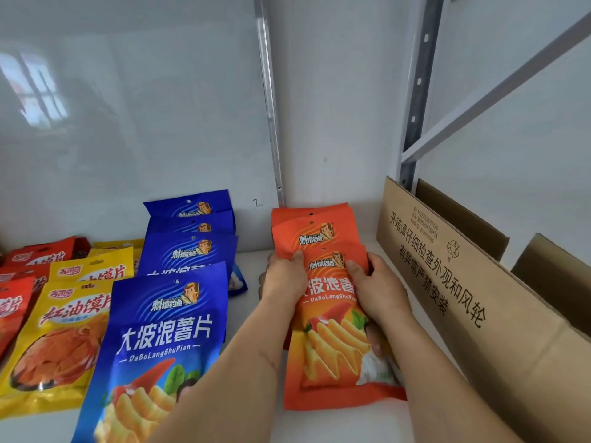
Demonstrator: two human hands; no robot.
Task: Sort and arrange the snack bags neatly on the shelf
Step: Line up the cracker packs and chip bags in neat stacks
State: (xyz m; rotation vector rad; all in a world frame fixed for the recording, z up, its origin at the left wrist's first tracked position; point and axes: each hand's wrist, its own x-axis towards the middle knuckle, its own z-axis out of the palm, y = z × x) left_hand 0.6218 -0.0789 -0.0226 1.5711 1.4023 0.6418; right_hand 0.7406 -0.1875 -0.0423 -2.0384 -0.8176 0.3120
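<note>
Both hands work on the orange bags [332, 318], a row standing just left of the cardboard box [454, 282] on the white shelf [252, 420]. The left hand [283, 279] grips the left edge of the front bag, thumb curled over the top. The right hand [372, 286] holds the right edge with bent fingers. The row's long axis runs from the hands toward the back wall. The blue bags [172, 314] stand further left of the box, nearer the left hand

We see both hands — left hand [285, 276], right hand [374, 284] — gripping orange snack bags [332, 350] beside blue bags [169, 330].
</note>
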